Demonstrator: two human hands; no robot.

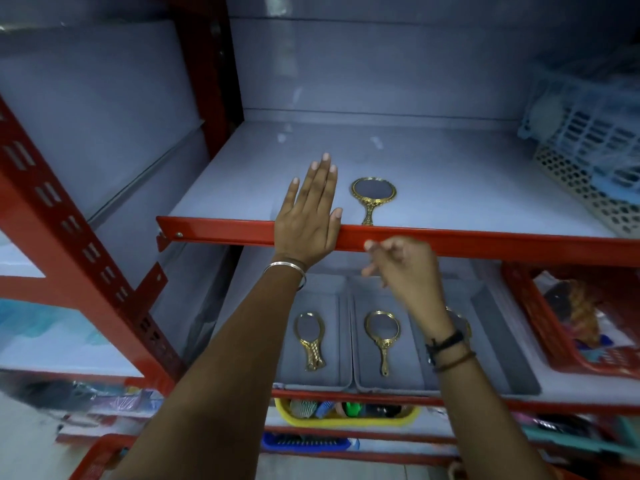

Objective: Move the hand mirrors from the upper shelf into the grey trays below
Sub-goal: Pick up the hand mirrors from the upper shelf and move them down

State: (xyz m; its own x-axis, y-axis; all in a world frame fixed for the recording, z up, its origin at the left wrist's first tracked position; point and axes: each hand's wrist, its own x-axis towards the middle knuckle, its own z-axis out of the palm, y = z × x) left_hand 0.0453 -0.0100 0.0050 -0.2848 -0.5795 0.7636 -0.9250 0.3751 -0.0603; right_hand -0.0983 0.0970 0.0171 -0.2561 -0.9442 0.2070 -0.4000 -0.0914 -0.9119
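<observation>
One gold-framed hand mirror (373, 197) lies on the upper shelf (467, 188), handle toward the red front rail. My left hand (310, 216) rests flat and open on the shelf just left of it, not touching it. My right hand (407, 268) hovers below the rail with loosely curled fingers and holds nothing. Below, a grey tray (341, 327) holds a gold mirror (310, 339). The neighbouring grey tray (408, 372) holds another gold mirror (382, 339). A third gold frame (465, 323) peeks out behind my right wrist, mostly hidden.
A red shelf rail (519, 242) crosses between the two levels. Blue and beige mesh baskets (588, 161) stand at the upper shelf's right end. A red basket (575, 323) sits right of the trays. A red upright (69, 244) stands at left; yellow and blue baskets sit lower.
</observation>
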